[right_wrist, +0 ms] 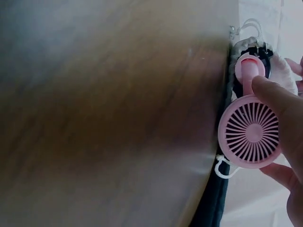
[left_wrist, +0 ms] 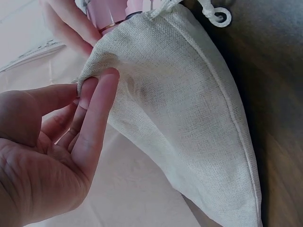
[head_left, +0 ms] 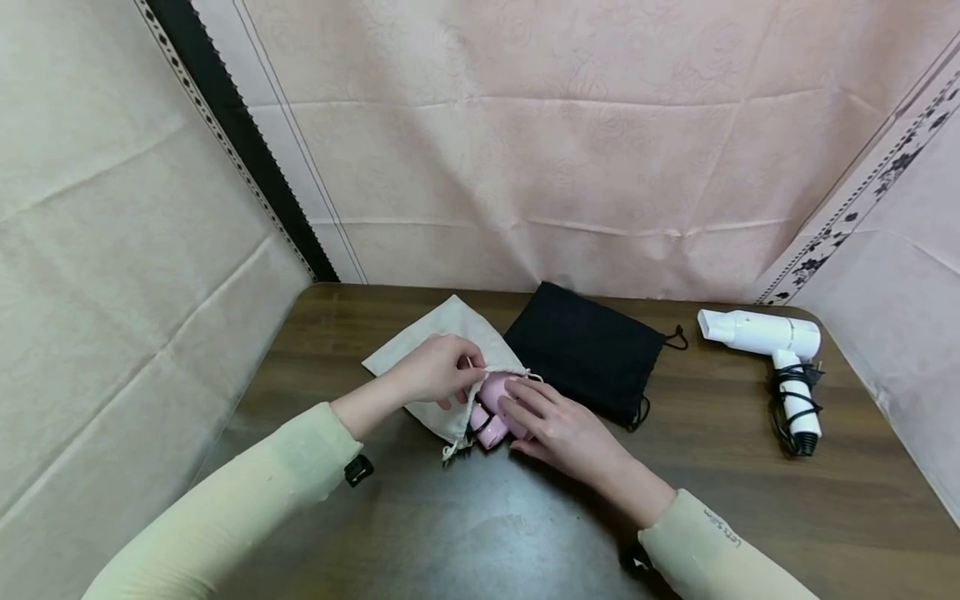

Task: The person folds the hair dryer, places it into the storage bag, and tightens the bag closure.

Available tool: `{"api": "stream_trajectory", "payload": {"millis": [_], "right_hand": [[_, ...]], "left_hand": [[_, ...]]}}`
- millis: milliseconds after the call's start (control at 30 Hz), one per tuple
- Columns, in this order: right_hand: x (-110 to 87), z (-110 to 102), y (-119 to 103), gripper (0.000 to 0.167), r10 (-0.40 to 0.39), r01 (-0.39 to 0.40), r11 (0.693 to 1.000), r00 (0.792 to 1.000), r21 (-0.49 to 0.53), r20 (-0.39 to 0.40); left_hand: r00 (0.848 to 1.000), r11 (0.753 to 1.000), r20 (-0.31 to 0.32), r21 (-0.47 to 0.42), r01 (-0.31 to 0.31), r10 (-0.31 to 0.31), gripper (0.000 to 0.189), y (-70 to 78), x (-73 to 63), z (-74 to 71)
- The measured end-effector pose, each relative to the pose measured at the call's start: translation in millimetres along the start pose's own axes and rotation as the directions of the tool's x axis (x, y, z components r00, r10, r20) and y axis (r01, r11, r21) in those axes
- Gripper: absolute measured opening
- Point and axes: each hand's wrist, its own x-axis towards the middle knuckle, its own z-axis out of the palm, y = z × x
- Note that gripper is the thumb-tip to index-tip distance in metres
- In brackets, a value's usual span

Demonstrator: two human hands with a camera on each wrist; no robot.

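Note:
A cream drawstring bag (head_left: 457, 321) lies on the table with its mouth toward me. My left hand (head_left: 435, 368) pinches the rim of that mouth, thumb on one side and fingertips tucked under the cloth, as the left wrist view of the bag (left_wrist: 175, 109) shows. Partly inside the opening is a pink hair dryer (head_left: 497, 390) with a black cord. My right hand (head_left: 558, 425) grips its near end. In the right wrist view the round slatted grille of the hair dryer (right_wrist: 253, 132) faces the camera, with the thumb along its body. Its far part is hidden in the bag.
A black drawstring bag (head_left: 585, 354) lies flat just behind and right of the cream one. At the table's right side rests a white hair dryer (head_left: 757, 333), its black cord wound round the handle. Pale cloth curtains (head_left: 525, 167) hang behind the wooden table (head_left: 450, 533).

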Motion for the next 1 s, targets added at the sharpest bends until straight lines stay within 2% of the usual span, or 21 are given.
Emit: {"api": "stream_trajectory", "payload": {"millis": [233,433,533,733,1000], "right_hand": [[-4.7,-6.6,-0.3,0.067,-0.010,0.010,1.000,1.000,-0.025,-0.001],[-4.2,-3.1,0.1,0.068,-0.022,0.023,0.999,0.999,-0.025,0.042],[-3.5,-0.9,1.3,0.069,-0.024,0.025,0.999,0.999,-0.031,0.040],[-1.8,1.4,5.0,0.068,-0.054,0.054,0.998,0.999,-0.038,0.008],[12.4,-5.5,10.1,0.056,-0.093,0.092,0.995,0.994,-0.032,-0.048]], "left_hand": [[0.999,0.996,0.024,-0.086,0.037,-0.035,0.011,-4.8,2.2,-1.3],[0.996,0.978,0.047,-0.189,0.088,-0.081,0.013,-10.0,3.2,-2.4],[0.995,0.971,0.054,-0.220,0.094,-0.084,0.012,-11.8,4.1,-1.9],[0.994,0.965,0.080,-0.245,0.092,-0.075,0.013,-10.4,4.5,-0.6],[0.995,0.967,0.086,-0.244,0.076,-0.057,0.014,-2.8,1.8,-1.6]]}}
